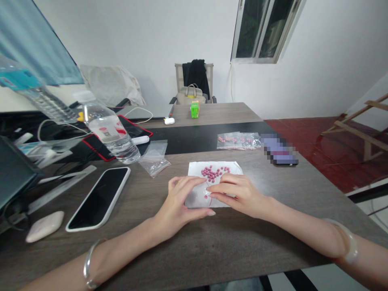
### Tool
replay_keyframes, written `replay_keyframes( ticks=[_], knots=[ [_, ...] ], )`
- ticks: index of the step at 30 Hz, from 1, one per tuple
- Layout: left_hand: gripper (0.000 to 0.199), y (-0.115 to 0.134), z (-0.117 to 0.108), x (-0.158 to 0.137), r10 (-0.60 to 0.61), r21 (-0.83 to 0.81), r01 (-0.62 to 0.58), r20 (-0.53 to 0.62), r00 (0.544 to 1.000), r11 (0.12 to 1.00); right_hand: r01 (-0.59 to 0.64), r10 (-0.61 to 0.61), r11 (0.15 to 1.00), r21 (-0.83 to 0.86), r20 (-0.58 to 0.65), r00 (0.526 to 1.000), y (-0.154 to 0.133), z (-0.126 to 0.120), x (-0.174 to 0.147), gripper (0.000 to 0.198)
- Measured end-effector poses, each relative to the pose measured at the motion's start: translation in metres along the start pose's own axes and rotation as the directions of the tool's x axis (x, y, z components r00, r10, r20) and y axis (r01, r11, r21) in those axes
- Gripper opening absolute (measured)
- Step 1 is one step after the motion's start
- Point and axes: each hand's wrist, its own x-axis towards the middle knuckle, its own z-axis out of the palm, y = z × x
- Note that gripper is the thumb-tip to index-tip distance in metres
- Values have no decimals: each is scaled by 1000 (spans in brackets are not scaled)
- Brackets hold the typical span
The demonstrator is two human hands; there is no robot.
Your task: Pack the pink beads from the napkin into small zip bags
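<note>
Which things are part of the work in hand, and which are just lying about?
In use:
- pink tablet-like pieces
- white paper under them
- clear plastic at the right hand's fingertips
- probably the clear bags of pink pieces

Lying about:
- white-cased phone
- red-labelled water bottle
- green box
- small white case

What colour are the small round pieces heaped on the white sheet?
The round pieces are pinkish purple, seen best in the head view.

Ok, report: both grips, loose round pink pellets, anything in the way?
Left grip: half open. Right grip: nearly closed, hold unclear. Pellets mostly clustered on flat white paper sheet. Both grips partly cover it.
</note>
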Motion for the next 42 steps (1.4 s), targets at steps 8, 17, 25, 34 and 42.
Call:
replay_keyframes(
  ticks=[8,17,25,34,42],
  knots=[
    [51,0,-2,1,-80,-6,80,-43,996,997,-341,345,937,-82,52,937,21,6,-1,11],
    [57,2,-1,1,-88,4,88,-10,996,996,-381,384,923,-50,135,913,27,11,-2,4],
    [63,-1,1,0,-6,74,3,43,999,997,-192,201,978,84,-118,973,13,8,2,8],
    [61,-3,3,0,-76,48,73,65,995,996,-73,80,996,58,-142,987,9,7,2,12],
    [52,0,-2,2,-173,13,172,20,985,985,-502,510,847,-177,3,860,26,9,-1,5]
  ],
)
